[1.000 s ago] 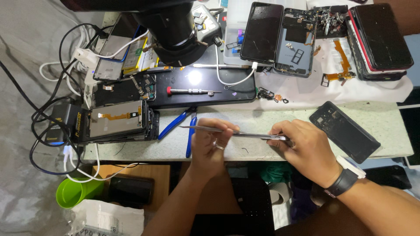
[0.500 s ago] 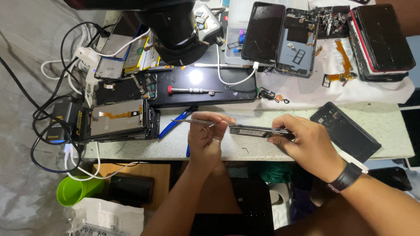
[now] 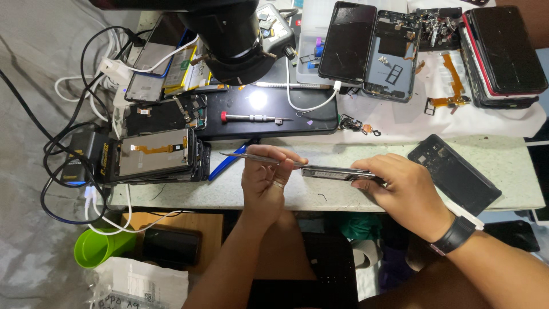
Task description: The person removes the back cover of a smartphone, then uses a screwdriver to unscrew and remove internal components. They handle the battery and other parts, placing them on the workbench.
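**Inspector:** Item in hand?

**Clerk:** A slim phone (image 3: 337,171), held edge-on just right of frame centre, above the front edge of the pale table (image 3: 366,151). The right hand (image 3: 400,191) is closed around its right end, with a black wristband (image 3: 454,236) on that wrist.

**Inspector:** The other hand?

**Clerk:** The left hand (image 3: 266,177), at centre, is closed on metal tweezers (image 3: 251,157). Their tips point toward the left of the frame; the rear end lies toward the phone's left end. Whether tweezers and phone touch, I cannot tell.

**Inspector:** Nearby items?

**Clerk:** A blue pry tool (image 3: 229,162) lies just left of the left hand. Behind it sits a dark glass panel (image 3: 269,111) carrying a red-handled screwdriver (image 3: 251,118) and a bright lamp reflection. A black back cover (image 3: 454,171) lies at centre right, near the right hand.

**Inspector:** Further out?

**Clerk:** An opened phone with an orange flex cable (image 3: 154,151) is at centre left, beside tangled black and white cables (image 3: 68,114). Upper right: more phones (image 3: 503,51), stacked and opened, with loose orange flex parts (image 3: 452,80). A black microscope head (image 3: 231,40) hangs at upper centre. A green cup (image 3: 103,249) sits at lower left, below the table.
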